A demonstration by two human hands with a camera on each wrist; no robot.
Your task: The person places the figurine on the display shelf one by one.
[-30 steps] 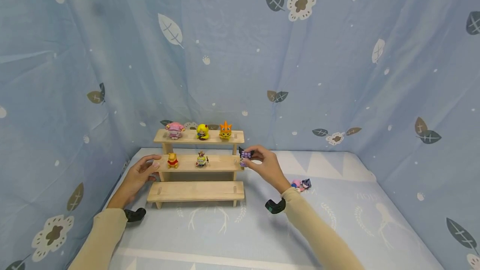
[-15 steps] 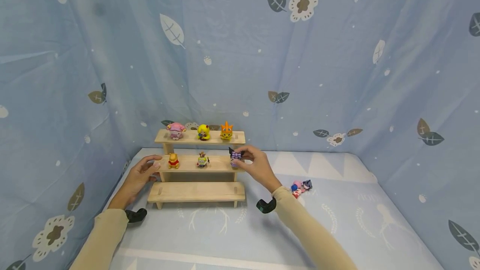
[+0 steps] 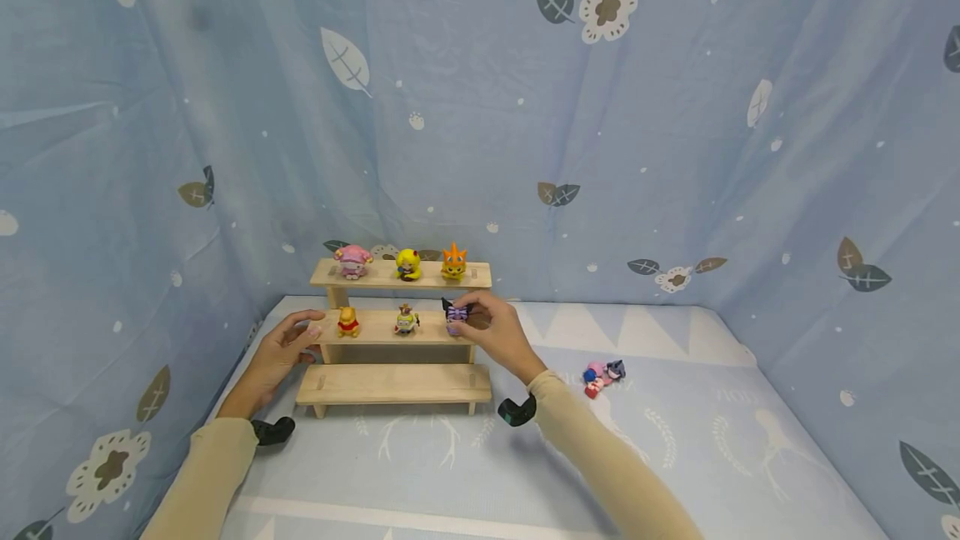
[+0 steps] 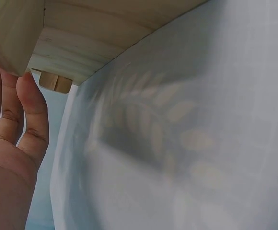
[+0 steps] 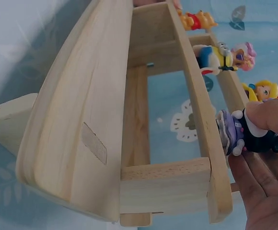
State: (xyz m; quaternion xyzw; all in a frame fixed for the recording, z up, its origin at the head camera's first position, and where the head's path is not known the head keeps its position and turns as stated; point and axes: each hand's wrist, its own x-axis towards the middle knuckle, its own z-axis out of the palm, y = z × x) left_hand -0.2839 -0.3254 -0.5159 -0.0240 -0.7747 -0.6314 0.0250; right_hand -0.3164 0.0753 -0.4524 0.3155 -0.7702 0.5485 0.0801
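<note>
Wooden tiered shelf on blue bedding. Left hand rests against shelf's left end, fingers relaxed, holding nothing. Right hand pinches purple figurine, base on middle tier, right end, beside minion figure.

The head camera looks forward and down from behind both arms at the whole wooden shelf. The left wrist camera sits very close under the shelf's left end, facing along the cloth. The right wrist camera views the shelf from its right end (very near).
</note>
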